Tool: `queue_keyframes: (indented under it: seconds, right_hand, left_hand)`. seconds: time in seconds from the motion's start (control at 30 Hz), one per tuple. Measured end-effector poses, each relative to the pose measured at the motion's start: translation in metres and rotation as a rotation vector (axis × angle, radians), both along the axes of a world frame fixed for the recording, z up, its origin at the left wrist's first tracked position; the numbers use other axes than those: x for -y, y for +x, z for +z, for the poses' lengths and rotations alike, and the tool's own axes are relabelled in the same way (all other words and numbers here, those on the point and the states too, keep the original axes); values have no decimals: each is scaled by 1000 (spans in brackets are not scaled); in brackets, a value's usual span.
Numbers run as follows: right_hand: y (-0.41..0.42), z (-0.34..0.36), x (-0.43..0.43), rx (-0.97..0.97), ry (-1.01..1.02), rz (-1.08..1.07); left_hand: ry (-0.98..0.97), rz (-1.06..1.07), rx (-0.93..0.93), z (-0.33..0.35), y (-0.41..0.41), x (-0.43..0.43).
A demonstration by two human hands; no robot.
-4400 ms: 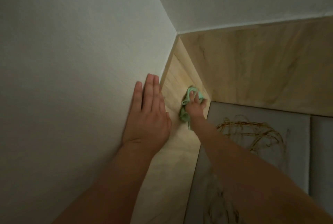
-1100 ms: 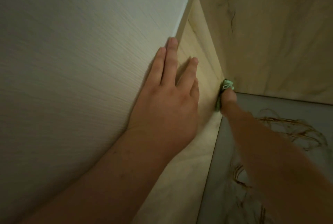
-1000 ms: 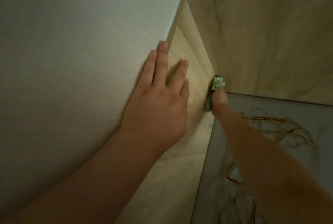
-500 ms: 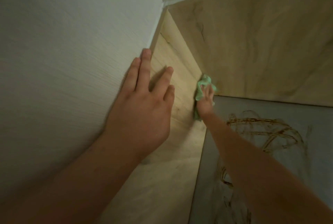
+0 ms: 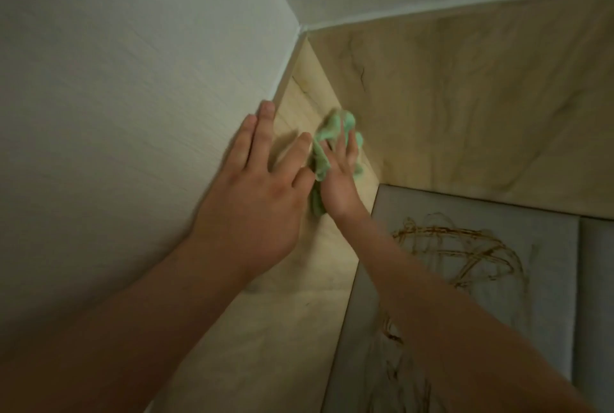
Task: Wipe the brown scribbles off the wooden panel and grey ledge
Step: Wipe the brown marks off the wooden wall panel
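Right hand (image 5: 337,186): fingers (image 5: 349,146) are lying stretched out and nearly straight, pressing a bunched green cloth (image 5: 332,128) flat against the wooden panel (image 5: 299,296). This is not a fist grip. The cloth is being trapped between palm and wood, and folds are spilling out above the fingertips and along the thumb side. Judgement: a flat palm is spreading pressure over a wide patch, which suits rubbing a vertical face.

Left hand (image 5: 252,210): it is lying open and holding nothing, with its fingers straight. The palm is resting on the white wall (image 5: 133,113) and the outer fingers are reaching across the wall's edge over the panel, just beside the cloth. Judgement: it is serving as a brace while the person leans into the corner.

The cloth is sitting high on the side panel, near the corner where this meets the back wooden panel (image 5: 465,113). No clear brown marks are showing on the wood around it. The frame is dim and blurred there, so faint residue cannot be ruled out.

The grey ledge (image 5: 548,329) is lying below and to the right, and the brown scribbles (image 5: 458,246) are looping boldly across it, with darker ones under the right forearm. Judgement: the ledge is not yet wiped, so most of the task is remaining.
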State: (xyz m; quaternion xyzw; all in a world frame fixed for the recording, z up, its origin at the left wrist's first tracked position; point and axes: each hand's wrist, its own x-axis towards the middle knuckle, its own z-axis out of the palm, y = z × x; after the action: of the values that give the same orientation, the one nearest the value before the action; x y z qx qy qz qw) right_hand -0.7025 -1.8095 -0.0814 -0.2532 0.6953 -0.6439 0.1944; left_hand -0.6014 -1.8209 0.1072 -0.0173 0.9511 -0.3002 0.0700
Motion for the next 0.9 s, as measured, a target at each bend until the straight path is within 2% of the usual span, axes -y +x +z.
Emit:
queue_keyframes:
  seconds: [0.03,0.13,0.23,0.33,0.37,0.43,0.5,0.6,0.7,0.8,0.9]
  right_hand:
    - [-14,12,5,-21,-71,-8]
    - [-20,18,8,125,-187,-66]
    - [-12,-26,-1,242,15,-99]
    - [-19,-59,2,689,212,-154]
    - [-22,-60,5,793,235,-189]
    - [-26,-48,11,870,249,-207]
    - [-32,-12,13,730,227,-80]
    - [-33,41,8,392,196,96]
    - [-23,65,-8,48,10,175]
    - [-30,67,-26,-99,-171,213]
    - [-32,52,-28,-309,-116,217]
  left_hand:
    - [16,-13,-18,0,-1,-2]
    - [47,-40,-32,-4,-1,-2]
    - [56,-42,-43,-3,-2,-3]
    - [56,-38,-55,-3,-4,-2]
    - [50,-32,-52,-4,-3,-1]
    - [21,-30,-46,-5,-2,0]
    - [6,-28,-51,-5,0,1]
    - [29,-18,-57,-5,-1,2]
    - [128,-33,-100,-4,-2,-2]
    - [173,-37,-143,-3,-1,-3]
    - [184,-28,-147,0,-3,-2]
